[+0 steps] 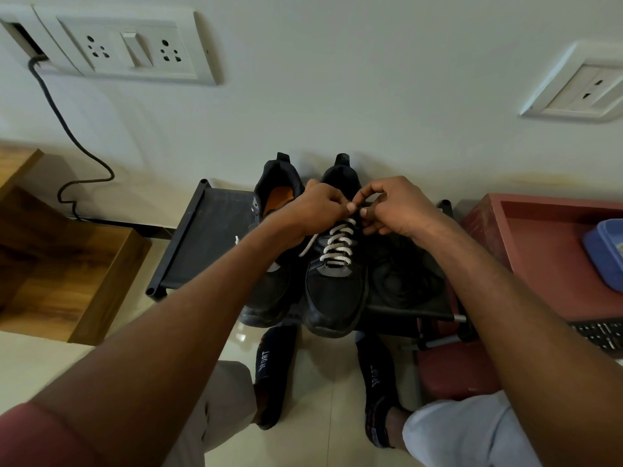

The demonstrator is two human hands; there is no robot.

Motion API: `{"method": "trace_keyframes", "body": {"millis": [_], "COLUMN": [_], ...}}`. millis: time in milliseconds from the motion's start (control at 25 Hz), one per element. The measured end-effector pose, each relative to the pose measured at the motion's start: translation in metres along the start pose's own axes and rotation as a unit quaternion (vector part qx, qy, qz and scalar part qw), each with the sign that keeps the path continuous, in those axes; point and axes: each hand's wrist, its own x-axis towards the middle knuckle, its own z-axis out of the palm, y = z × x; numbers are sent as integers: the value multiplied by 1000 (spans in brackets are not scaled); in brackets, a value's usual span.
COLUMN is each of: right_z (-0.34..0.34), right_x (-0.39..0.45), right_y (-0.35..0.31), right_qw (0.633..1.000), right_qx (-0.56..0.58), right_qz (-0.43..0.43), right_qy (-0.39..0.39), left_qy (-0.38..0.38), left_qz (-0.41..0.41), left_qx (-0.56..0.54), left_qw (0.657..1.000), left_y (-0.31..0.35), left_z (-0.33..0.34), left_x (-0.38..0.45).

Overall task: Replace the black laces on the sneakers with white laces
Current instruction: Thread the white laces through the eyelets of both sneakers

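Two black sneakers stand side by side on a low black rack (188,251), toes toward me. The right sneaker (333,298) carries a white lace (338,244) threaded in several rows up its front. The left sneaker (269,294) shows an orange insole and no lacing that I can see. My left hand (317,210) and my right hand (391,210) meet over the top eyelets of the right sneaker, each pinching the white lace. One loose lace end hangs down to the left. A pile of black laces (401,281) lies on the rack right of the sneakers.
A white wall with socket plates (135,48) stands behind, with a black cable (67,129) running down it. Wooden furniture (67,271) sits at the left, a red tray (539,247) with a blue box (606,251) at the right. My socked feet (274,375) rest on the tiled floor.
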Motion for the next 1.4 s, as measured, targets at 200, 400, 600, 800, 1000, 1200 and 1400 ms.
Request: {"method": "trace_keyframes", "body": {"millis": [200,400,600,800,1000,1200,1400], "right_z": [0,1,0,0,0,-1,1], "right_x": [-1,-3,-4,-3,-1,0,0], "right_y": [-1,-4,-4,-3,0,1,0], "right_qw": [1000,1000,1000,1000,1000,1000,1000], "right_qx": [-3,-4,-1,5,14,10,8], "right_qz": [-3,1,-3,-1,3,0,3], "right_qy": [-8,3,-1,2,0,1,7], "left_qy": [46,97,94,90,102,98,108], "left_qz": [16,11,-6,-7,-29,-10,-12], "left_qx": [-23,71,151,8,94,123,41], "left_qw": [999,993,984,996,990,987,993], "left_y": [0,6,9,4,9,5,6], "left_z": [-2,9,9,9,14,8,9], "left_x": [-4,6,8,5,3,-2,-4]}}
